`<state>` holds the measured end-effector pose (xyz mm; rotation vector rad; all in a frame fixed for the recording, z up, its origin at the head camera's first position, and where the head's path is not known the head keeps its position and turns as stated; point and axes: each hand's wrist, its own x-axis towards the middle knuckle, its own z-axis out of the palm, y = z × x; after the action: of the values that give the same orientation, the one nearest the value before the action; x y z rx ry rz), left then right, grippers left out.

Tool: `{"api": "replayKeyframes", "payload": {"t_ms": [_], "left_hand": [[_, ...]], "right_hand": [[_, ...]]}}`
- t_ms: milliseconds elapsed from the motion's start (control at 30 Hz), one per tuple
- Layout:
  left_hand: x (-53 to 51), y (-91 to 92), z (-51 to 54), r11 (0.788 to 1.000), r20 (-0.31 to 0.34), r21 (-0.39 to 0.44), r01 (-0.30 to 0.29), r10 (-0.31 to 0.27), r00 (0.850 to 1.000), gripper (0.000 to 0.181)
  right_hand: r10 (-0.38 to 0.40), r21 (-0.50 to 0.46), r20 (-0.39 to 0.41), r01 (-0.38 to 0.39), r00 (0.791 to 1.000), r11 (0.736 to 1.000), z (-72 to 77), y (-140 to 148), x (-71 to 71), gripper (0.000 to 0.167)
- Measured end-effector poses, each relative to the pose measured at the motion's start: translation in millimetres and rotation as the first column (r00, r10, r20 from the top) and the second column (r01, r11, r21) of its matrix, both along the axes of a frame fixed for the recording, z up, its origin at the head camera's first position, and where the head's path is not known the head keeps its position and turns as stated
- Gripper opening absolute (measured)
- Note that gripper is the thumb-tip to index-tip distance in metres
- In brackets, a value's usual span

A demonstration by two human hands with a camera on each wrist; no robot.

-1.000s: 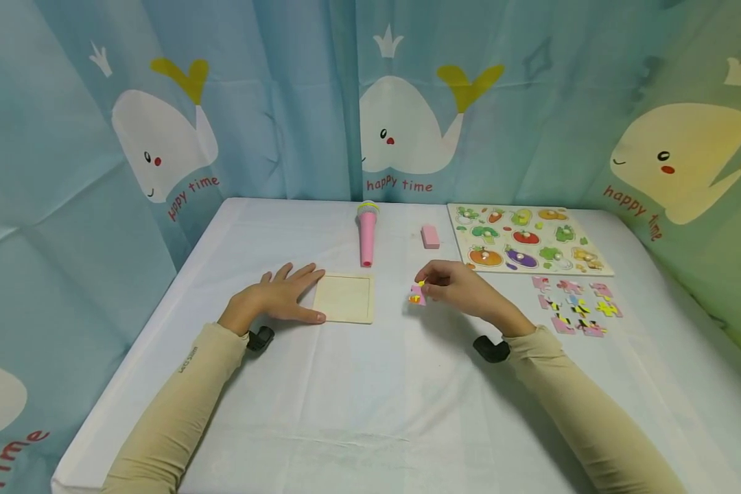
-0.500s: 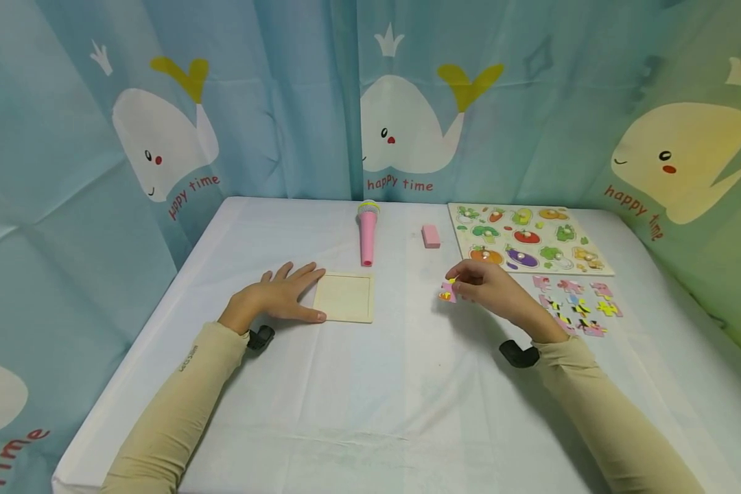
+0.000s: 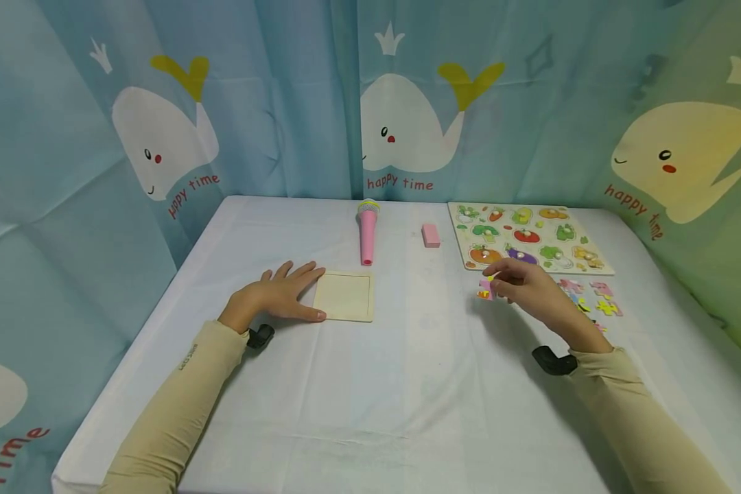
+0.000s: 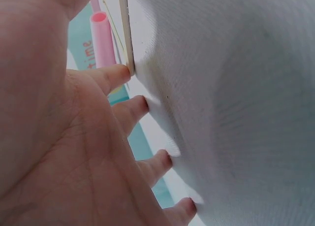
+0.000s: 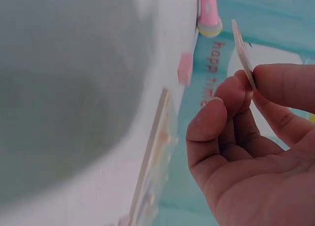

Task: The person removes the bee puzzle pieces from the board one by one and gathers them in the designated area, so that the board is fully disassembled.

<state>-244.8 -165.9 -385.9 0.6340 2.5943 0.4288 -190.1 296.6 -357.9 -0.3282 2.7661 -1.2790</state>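
My right hand point(image 3: 531, 291) pinches a pink and yellow jigsaw piece point(image 3: 485, 288) between thumb and finger, held above the table. In the right wrist view the piece point(image 5: 241, 51) is seen nearly edge-on. Several more jigsaw pieces point(image 3: 608, 308) lie on the table to the right, partly hidden behind that hand. My left hand point(image 3: 278, 295) lies with fingers spread, its thumb and index finger touching the left side of a shallow wooden puzzle frame point(image 3: 344, 296). The left wrist view shows a fingertip against the edge of this frame point(image 4: 127, 39).
A pink toy microphone point(image 3: 367, 233) lies behind the frame. To its right is a small pink block point(image 3: 431, 236). A vegetable peg puzzle board point(image 3: 500, 237) lies at the back right, just behind the loose pieces. A whale-print curtain point(image 3: 309, 103) surrounds the table.
My right hand has moved right with the jigsaw piece, away from the frame and toward the loose pieces, some of which it now covers. The left hand has stayed in place.
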Motion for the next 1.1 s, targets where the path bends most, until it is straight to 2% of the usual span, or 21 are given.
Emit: {"api": "replayKeyframes", "payload": {"t_ms": [267, 500, 700, 933, 1100], "left_hand": [[-0.5, -0.4, -2.4, 1.0, -0.001, 0.009, -0.003, 0.003, 1.0, 0.107], [-1.5, 0.6, -3.0, 1.0, -0.003, -0.004, 0.002, -0.002, 1.0, 0.107], [-1.6, 0.4, -2.7, 1.0, -0.001, -0.004, 0.003, -0.003, 1.0, 0.106], [-1.3, -1.9, -1.6, 1.0, 0.006, 0.01, -0.004, 0.004, 1.0, 0.105], [-1.1, -6.5, -2.3, 1.0, 0.006, 0.003, -0.005, 0.005, 1.0, 0.106]], "right_hand": [[-0.1, 0.014, 0.02, 0.1, 0.995, 0.995, 10.4, 29.7, 8.2, 0.034], [-0.139, 0.05, -0.054, 0.142, 0.989, 0.989, 17.6, 56.3, 16.4, 0.032], [-0.161, 0.091, -0.104, 0.17, 0.982, 0.981, 18.5, 80.6, 23.0, 0.026], [-0.199, 0.03, -0.133, 0.205, 0.971, 0.978, 15.2, 110.0, 29.2, 0.011], [-0.204, 0.026, -0.094, 0.207, 0.974, 0.978, 12.0, 128.6, 33.2, 0.016]]}}
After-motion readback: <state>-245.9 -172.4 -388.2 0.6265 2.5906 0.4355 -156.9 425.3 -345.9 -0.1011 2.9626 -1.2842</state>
